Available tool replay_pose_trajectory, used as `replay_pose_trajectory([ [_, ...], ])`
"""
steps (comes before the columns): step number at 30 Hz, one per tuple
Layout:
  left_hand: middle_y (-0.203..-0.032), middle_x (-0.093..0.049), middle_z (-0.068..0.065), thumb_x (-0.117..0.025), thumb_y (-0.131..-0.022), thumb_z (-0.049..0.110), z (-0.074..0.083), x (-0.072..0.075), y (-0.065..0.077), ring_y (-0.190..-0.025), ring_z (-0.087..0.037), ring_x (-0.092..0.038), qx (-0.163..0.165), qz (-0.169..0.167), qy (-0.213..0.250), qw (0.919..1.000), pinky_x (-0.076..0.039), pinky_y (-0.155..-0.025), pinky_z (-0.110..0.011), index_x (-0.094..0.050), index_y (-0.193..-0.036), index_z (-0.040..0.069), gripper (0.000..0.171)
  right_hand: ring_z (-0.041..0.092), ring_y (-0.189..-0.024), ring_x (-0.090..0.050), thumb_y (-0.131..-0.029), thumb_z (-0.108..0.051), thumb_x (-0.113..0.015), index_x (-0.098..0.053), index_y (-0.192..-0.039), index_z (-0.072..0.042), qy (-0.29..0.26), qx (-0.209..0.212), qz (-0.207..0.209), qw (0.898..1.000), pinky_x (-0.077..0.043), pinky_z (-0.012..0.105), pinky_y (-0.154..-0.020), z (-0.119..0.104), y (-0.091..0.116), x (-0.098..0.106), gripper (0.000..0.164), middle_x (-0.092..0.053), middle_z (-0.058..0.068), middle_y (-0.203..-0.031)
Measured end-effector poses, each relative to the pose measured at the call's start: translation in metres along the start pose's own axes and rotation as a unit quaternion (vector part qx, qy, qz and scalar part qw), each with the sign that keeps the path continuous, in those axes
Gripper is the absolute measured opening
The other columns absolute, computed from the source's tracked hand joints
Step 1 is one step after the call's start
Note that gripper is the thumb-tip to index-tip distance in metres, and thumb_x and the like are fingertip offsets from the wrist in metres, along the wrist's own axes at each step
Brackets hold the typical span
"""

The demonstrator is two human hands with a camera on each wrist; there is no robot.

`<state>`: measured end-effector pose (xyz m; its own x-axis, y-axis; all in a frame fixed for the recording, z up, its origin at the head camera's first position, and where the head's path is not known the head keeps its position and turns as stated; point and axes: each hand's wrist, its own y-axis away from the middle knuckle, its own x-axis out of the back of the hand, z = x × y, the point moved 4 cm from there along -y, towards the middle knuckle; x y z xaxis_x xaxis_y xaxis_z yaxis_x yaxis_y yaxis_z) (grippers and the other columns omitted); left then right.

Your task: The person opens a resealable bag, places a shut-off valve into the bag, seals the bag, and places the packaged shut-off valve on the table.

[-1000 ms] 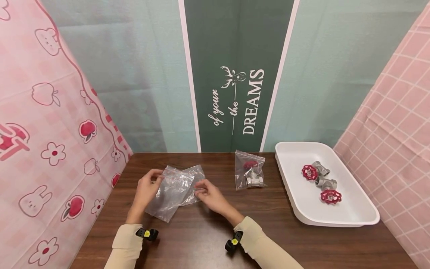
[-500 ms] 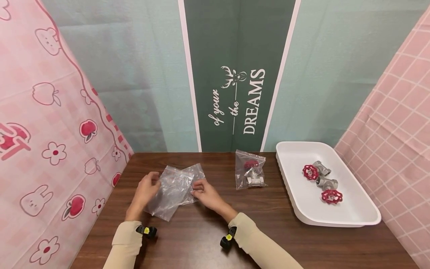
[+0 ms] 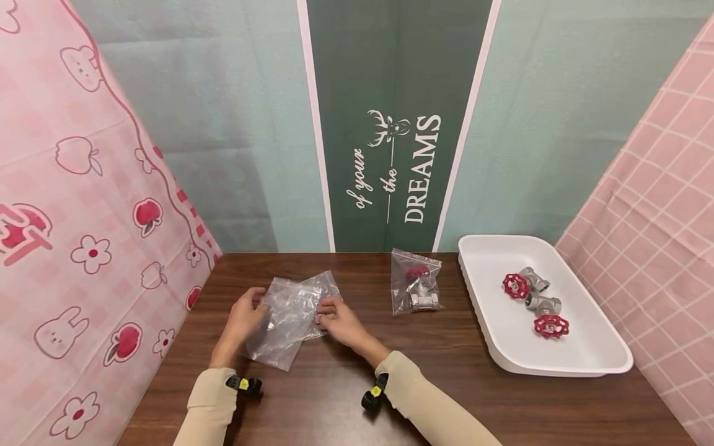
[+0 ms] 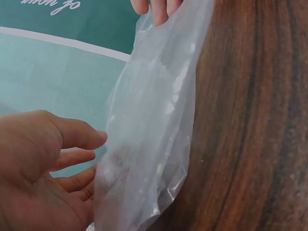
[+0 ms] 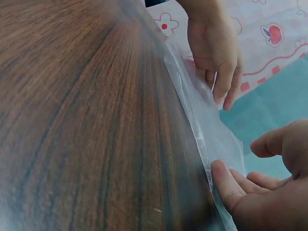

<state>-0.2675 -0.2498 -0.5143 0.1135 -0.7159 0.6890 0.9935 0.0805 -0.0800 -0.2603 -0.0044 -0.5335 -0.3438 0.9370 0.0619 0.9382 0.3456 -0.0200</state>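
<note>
Two clear plastic zip bags, a front one (image 3: 279, 325) and a back one (image 3: 320, 286), lie overlapping and flat on the table. My left hand (image 3: 244, 319) is at the front bag's left edge. Its thumb and loosely bent fingers stand apart in the left wrist view, beside the bag (image 4: 149, 120). At the bags' right side is my right hand (image 3: 343, 322). In the right wrist view, its thumb touches the bag (image 5: 207, 125) near the edge, while the index finger stands apart; the fingertips' contact is partly hidden.
Farther right lies a zip bag (image 3: 398, 288) holding a valve (image 3: 424, 301) with a red handwheel. Beyond it, a white tray (image 3: 485, 337) holds two metal valves, one (image 3: 534, 280) behind the other (image 3: 543, 305). Curtains hang round the table (image 3: 334, 402).
My right hand has moved slightly left to the bags' edge. My left hand has dropped a little, and the front bag has shifted and turned slightly.
</note>
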Motion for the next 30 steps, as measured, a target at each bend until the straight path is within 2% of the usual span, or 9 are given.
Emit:
replay_pose_trajectory([
  [6,-0.111,-0.067,-0.025,-0.064,-0.1,0.007,-0.0007,-0.0005,-0.0003,-0.101,-0.035,-0.064,0.005,0.003,0.009,0.9999,-0.051,-0.087,-0.042,-0.053,-0.142,-0.014,0.048,0.034,-0.102,-0.073,-0.095,0.008,-0.059,-0.05,-0.137,0.015,0.0,0.0,-0.001,1.0,-0.065,0.041,-0.088,0.0034,-0.0039,-0.0015,0.044,-0.063,0.035,-0.131],
  [12,-0.104,-0.064,-0.014,-0.064,-0.102,0.012,-0.0023,-0.0005,0.0032,-0.089,-0.02,-0.057,0.029,-0.005,0.036,0.9989,-0.045,-0.074,-0.027,-0.056,-0.141,-0.01,0.045,0.02,-0.09,-0.071,-0.094,0.009,-0.057,-0.049,-0.137,0.015,-0.02,-0.006,0.011,1.0,-0.066,0.04,-0.084,0.0052,-0.0051,-0.0015,0.045,-0.064,0.034,-0.125],
  [15,-0.103,-0.063,-0.014,-0.064,-0.102,0.012,-0.0016,-0.0004,0.0044,-0.087,-0.018,-0.055,0.03,-0.001,0.046,0.9985,-0.044,-0.074,-0.026,-0.059,-0.137,-0.009,0.041,0.019,-0.087,-0.071,-0.094,0.008,-0.058,-0.049,-0.138,0.015,-0.029,-0.011,0.021,0.999,-0.065,0.038,-0.082,0.0056,-0.0065,-0.0004,0.045,-0.066,0.032,-0.12],
  [20,-0.106,-0.069,-0.017,-0.065,-0.104,0.015,-0.0015,-0.0019,0.005,-0.091,-0.021,-0.059,0.029,-0.002,0.045,0.9985,-0.047,-0.078,-0.029,-0.069,-0.123,-0.005,0.028,0.015,-0.08,-0.067,-0.095,0.007,-0.059,-0.053,-0.135,0.017,-0.041,-0.012,0.032,0.999,-0.064,0.032,-0.077,0.0041,-0.0086,0.0021,0.041,-0.068,0.026,-0.11],
  [25,-0.103,-0.071,-0.015,-0.067,-0.105,0.019,-0.002,-0.0041,0.006,-0.09,-0.019,-0.06,0.035,-0.005,0.058,0.9977,-0.048,-0.079,-0.03,-0.072,-0.113,-0.002,0.022,0.01,-0.074,-0.064,-0.097,0.006,-0.061,-0.057,-0.125,0.019,-0.041,-0.004,0.034,0.999,-0.064,0.031,-0.075,0.0027,-0.0098,0.0031,0.031,-0.07,0.023,-0.104],
  [30,-0.099,-0.071,-0.013,-0.066,-0.106,0.018,0.0011,-0.0077,0.0077,-0.084,-0.015,-0.06,0.032,-0.015,0.08,0.9962,-0.049,-0.073,-0.029,-0.071,-0.111,-0.001,0.02,0.01,-0.071,-0.063,-0.1,0.003,-0.065,-0.066,-0.112,0.018,-0.029,0.001,0.051,0.998,-0.063,0.031,-0.072,0.0015,-0.0102,0.0061,0.019,-0.072,0.017,-0.093],
])
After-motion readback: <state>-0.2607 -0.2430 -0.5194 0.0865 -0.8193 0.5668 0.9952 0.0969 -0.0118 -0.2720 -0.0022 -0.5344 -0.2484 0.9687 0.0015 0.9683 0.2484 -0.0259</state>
